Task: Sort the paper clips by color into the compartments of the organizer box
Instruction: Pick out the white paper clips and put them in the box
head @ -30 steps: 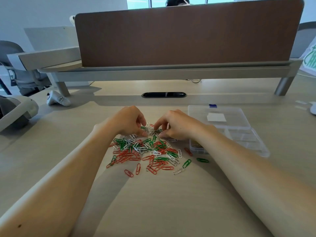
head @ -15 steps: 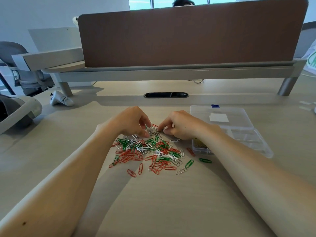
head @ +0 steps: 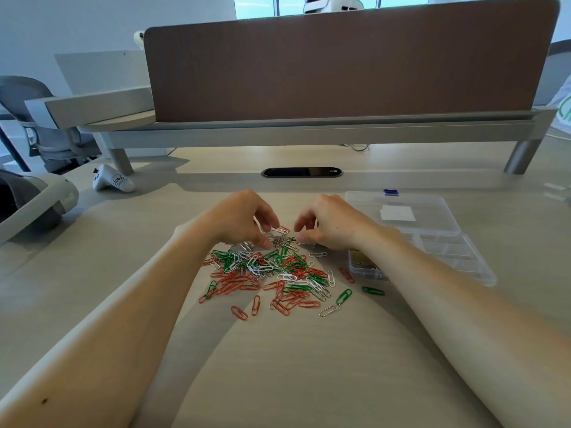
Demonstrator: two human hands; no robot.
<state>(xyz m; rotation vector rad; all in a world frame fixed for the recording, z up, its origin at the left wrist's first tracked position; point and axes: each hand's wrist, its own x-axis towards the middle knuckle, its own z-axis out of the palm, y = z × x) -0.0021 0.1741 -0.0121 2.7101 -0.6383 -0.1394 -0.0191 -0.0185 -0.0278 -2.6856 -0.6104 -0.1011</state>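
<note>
**Clerk:** Surroundings?

**Inspector:** Office. A pale wood-grain table [head: 278, 381] with a brown divider panel [head: 340, 63] along its far edge at 12 o'clock. A black cable grommet [head: 301, 172] is set into the top below the panel. A white handheld controller [head: 112, 182] lies at 10 o'clock, and part of a headset [head: 46, 202] shows at 9 o'clock.

**Clerk:** The task items?

**Inspector:** The paper clips [head: 272, 276] lie in a loose pile at the centre of the table: red, green, white and silver mixed. A tangle of silver paper clips [head: 281, 240] sits at the pile's 12 o'clock edge. One green clip [head: 373, 291] lies apart at 4 o'clock. The clear organizer box [head: 457, 257] lies at 3 o'clock of the pile with its lid [head: 398, 213] laid open flat on the far side. Its near-left compartment holds some clips, yellowish and silver as far as I can make out. The forearm hides part of it.

**Clerk:** The hands?

**Inspector:** Both are over the far edge of the pile, near each other but apart. The left hand [head: 238, 219] has its fingers curled, and its thumb and fingertips pinch the left side of the silver tangle. The right hand [head: 335, 225] is also curled, with its thumb tip against the right side of the tangle. I cannot tell whether it grips a clip.
</note>
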